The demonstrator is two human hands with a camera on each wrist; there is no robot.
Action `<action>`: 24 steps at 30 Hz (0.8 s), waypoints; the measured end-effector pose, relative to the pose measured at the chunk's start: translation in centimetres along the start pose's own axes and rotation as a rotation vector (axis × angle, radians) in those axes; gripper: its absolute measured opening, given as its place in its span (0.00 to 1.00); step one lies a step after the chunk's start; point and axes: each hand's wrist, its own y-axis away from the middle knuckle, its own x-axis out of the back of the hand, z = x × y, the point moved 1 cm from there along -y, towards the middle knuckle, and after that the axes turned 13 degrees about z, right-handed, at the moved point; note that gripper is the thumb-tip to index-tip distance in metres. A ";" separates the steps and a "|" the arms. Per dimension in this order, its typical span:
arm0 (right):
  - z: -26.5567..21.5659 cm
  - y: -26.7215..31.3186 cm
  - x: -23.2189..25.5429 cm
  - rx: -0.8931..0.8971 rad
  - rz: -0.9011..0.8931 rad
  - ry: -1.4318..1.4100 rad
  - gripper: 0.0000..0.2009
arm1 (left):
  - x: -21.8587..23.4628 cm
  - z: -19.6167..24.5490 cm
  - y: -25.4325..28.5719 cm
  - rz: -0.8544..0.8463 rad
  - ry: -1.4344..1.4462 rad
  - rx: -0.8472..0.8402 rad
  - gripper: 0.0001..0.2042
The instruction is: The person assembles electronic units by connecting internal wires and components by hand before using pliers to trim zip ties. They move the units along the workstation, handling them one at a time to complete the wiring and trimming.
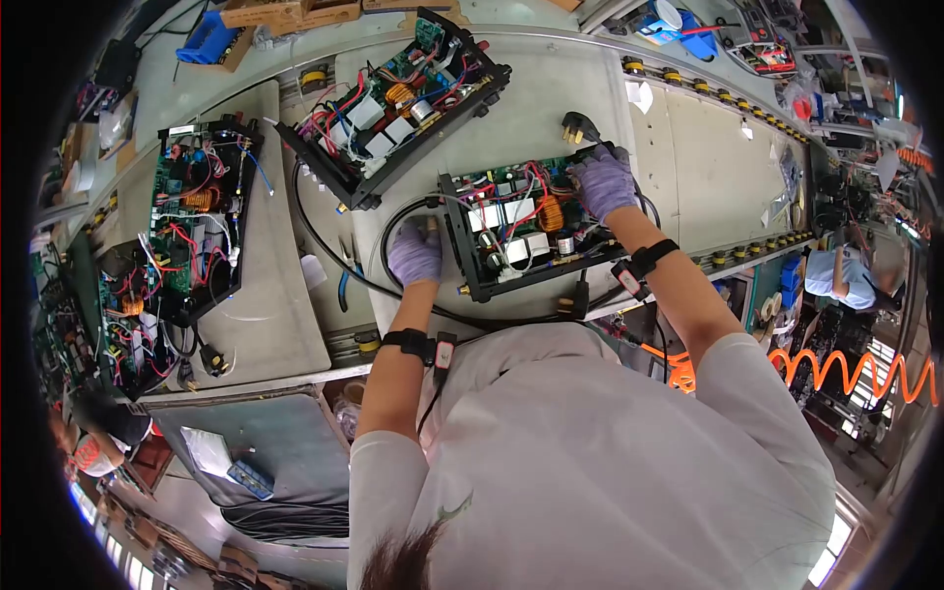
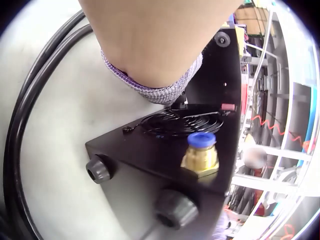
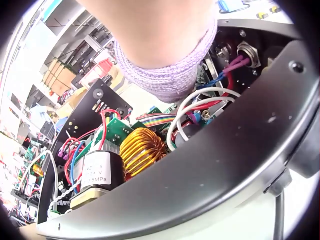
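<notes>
An open black machine chassis (image 1: 536,280), packed with circuit boards, wires and a copper coil (image 3: 142,150), lies on the bench before me. My left hand (image 1: 415,254), in a purple knit glove, is at its left end by a looped black cable (image 1: 379,241). The left wrist view shows the end panel with a fan grille (image 2: 182,122), a brass fitting with a blue collar (image 2: 201,152) and rubber feet; the left fingers are hidden there. My right hand (image 1: 603,180), gloved alike, grips the chassis's right end, its fingertips hidden behind the wrist in the right wrist view.
A second open chassis (image 1: 393,118) stands behind, and others (image 1: 202,221) sit at the left. A black plug with brass prongs (image 1: 578,128) lies beyond my right hand. Pliers with blue handles (image 1: 344,275) lie left of the cable. Roller tracks (image 1: 733,256) run along the bench.
</notes>
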 end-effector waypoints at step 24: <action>-0.7 -1.4 -0.9 -0.051 -0.146 0.028 0.09 | 2.6 -7.0 1.4 0.286 0.371 -0.222 0.18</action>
